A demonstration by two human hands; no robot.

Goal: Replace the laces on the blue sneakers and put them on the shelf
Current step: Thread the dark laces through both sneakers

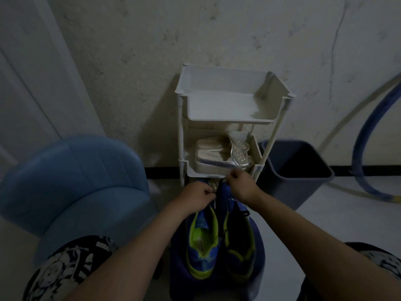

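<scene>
Against cracked wall, white shelf on pale floor

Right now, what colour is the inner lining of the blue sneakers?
Yellow-green, clearest on the left blue sneaker in the head view.

Sandals on white shelf

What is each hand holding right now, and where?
The left hand pinches a thin lace at the left sneaker's front. The right hand is curled above the right sneaker's toe; too dark to tell what it grips.
</scene>
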